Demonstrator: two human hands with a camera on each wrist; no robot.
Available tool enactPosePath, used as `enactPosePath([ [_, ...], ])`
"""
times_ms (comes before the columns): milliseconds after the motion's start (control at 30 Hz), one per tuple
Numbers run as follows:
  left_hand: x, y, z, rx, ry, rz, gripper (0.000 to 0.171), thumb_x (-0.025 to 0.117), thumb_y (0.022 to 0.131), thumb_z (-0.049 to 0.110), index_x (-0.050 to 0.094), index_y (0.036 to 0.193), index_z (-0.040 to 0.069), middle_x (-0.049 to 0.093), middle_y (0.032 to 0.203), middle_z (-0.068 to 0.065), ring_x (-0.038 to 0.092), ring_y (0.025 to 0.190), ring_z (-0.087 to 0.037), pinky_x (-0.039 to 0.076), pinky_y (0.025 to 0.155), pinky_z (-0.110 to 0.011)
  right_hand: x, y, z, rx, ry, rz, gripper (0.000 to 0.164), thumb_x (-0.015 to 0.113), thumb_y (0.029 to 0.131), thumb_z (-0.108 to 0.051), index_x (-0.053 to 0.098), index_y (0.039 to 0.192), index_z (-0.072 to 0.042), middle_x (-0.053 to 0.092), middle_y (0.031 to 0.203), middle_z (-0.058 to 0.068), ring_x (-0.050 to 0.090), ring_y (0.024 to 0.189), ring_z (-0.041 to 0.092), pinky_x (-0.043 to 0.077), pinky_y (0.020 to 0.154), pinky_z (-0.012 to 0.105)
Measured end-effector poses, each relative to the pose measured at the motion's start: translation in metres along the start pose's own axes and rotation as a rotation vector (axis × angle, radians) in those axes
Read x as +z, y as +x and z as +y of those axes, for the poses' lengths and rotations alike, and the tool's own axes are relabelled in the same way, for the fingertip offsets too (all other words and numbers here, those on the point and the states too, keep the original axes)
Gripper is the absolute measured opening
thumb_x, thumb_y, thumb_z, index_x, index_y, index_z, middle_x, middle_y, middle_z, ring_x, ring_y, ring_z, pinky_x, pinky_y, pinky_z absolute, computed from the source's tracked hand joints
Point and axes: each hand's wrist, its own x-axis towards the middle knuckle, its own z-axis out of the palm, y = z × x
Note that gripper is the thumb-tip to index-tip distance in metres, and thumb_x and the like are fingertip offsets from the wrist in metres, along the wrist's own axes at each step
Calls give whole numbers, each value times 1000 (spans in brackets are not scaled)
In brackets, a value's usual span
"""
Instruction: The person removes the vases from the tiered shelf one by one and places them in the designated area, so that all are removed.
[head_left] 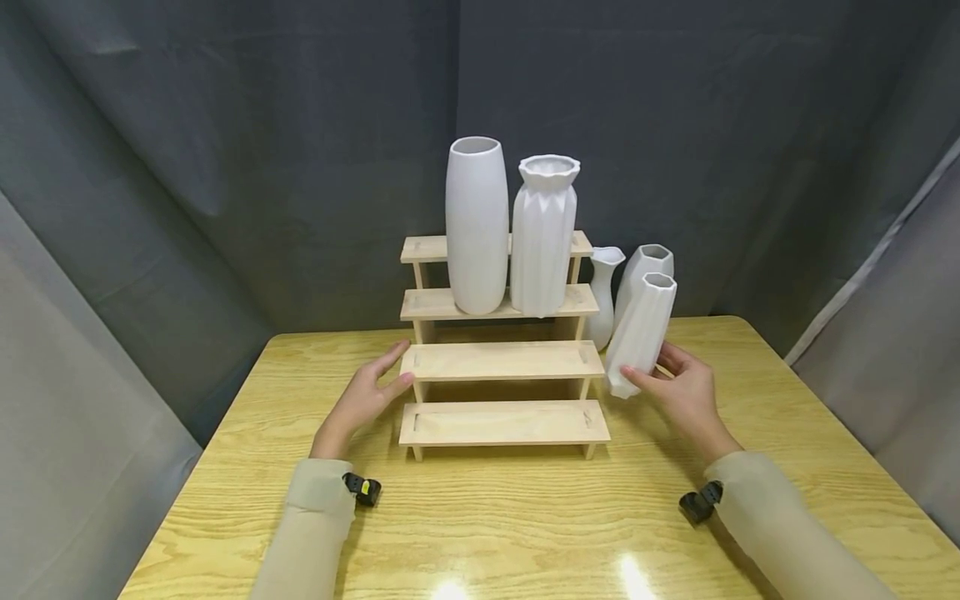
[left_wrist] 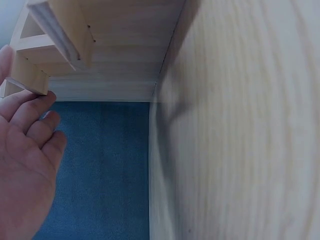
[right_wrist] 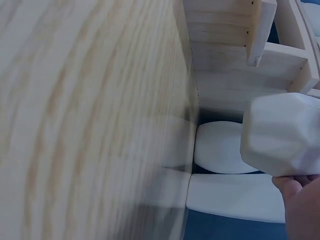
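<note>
My right hand grips a slim white faceted vase low on its body. That vase leans to the right, and its base hangs above the table in the right wrist view. My left hand touches the left end of a four-step wooden stand, thumb and fingers spread at the second step from the bottom. Its fingers lie loosely against the wood in the left wrist view. On the stand's upper part are a tall smooth vase and a pleated vase with a flared rim.
Behind the held vase, right of the stand, are a small flared-neck vase and a wider faceted vase. The wooden table reaches back to a dark grey curtain. Lighter grey cloth hangs at the left.
</note>
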Motion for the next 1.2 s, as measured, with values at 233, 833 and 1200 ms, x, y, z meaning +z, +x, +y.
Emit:
enactPosePath([
  [233, -1, 0, -1, 12, -1, 14, 64, 59, 101, 29, 31, 156, 12, 27, 160, -10, 19, 148, -28, 19, 117, -51, 6, 8, 5, 1, 27, 11, 81, 86, 77, -32, 51, 142, 2, 57, 135, 21, 58, 119, 31, 52, 82, 16],
  [833, -3, -3, 14, 3, -8, 4, 61, 57, 102, 17, 29, 155, 5, 24, 159, -18, 16, 147, -35, 16, 117, -53, 19, 26, 21, -4, 31, 23, 82, 88, 75, -32, 52, 141, 1, 59, 134, 21, 59, 118, 30, 53, 84, 19],
  [1200, -3, -4, 16, 2, -2, 5, 61, 58, 102, 16, 30, 154, 3, 26, 158, -18, 19, 147, -36, 18, 117, -54, 23, 37, 27, 52, 19, 24, 88, 89, 73, -35, 50, 143, 0, 56, 137, 19, 55, 124, 30, 52, 92, 26],
])
